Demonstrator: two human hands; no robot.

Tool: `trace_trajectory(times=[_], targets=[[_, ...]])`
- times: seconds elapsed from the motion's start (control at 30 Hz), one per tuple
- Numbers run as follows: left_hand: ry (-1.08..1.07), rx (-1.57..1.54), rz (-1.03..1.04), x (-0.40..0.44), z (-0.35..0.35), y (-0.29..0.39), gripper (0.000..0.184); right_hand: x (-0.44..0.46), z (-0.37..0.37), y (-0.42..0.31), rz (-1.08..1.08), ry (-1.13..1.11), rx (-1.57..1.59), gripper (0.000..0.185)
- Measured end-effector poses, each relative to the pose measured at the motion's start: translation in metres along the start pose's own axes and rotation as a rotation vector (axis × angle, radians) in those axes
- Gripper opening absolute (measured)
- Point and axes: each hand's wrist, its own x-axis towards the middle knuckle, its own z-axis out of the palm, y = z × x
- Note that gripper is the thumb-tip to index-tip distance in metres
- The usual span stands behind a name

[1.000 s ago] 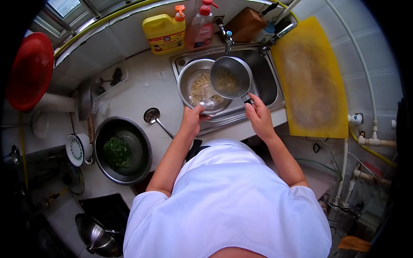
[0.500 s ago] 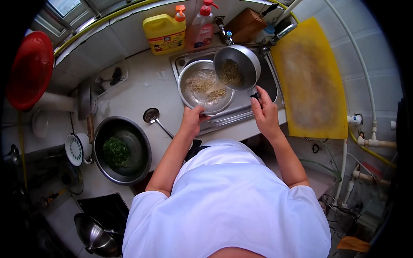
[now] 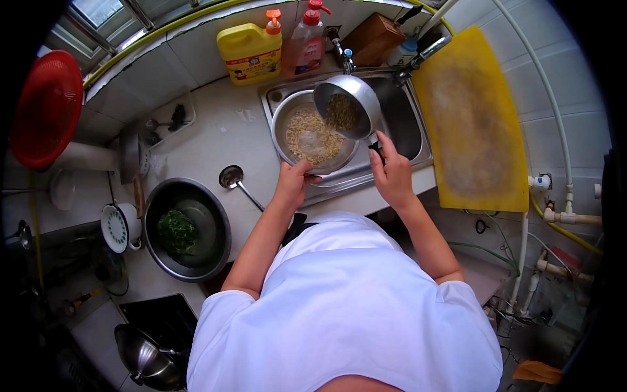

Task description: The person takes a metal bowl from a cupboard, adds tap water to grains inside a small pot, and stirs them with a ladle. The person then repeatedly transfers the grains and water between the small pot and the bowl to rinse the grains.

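My right hand (image 3: 390, 164) grips the black handle of a saucepan (image 3: 369, 98), which is tipped steeply toward the left over a metal basin (image 3: 279, 134). Brownish wet bits (image 3: 342, 112) cling inside the tilted pan. My left hand (image 3: 294, 179) is closed on the near rim of the basin. Pale tan bits (image 3: 307, 130), too small to name, lie in liquid in the basin. Both vessels are over the steel sink (image 3: 408, 140), and the pan covers the basin's right side.
A ladle (image 3: 230, 176) lies on the counter left of the sink. Further left stands a large bowl (image 3: 219, 251) with chopped greens (image 3: 176, 232). A yellow jug (image 3: 251, 52) and a pump bottle (image 3: 308, 46) stand behind; a yellow cutting board (image 3: 470, 124) leans at right.
The saucepan has moved left and tipped further over the basin. The stream of liquid seen earlier no longer shows, and more bits cover the basin's bottom. My left hand stays at the rim.
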Motion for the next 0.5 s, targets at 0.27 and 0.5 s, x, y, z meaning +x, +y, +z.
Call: trace_trajectory(times=[0.27,0.5], targets=[[0.068,-0.007,0.004,-0.001,-0.004,-0.001,0.042,-0.007,-0.01,0.018,0.756,-0.253,1.379,0.011],[0.098,0.046,0.102,-0.007,-0.001,0.014,0.042,-0.024,0.005,0.066,0.694,0.005,1.115,0.014]])
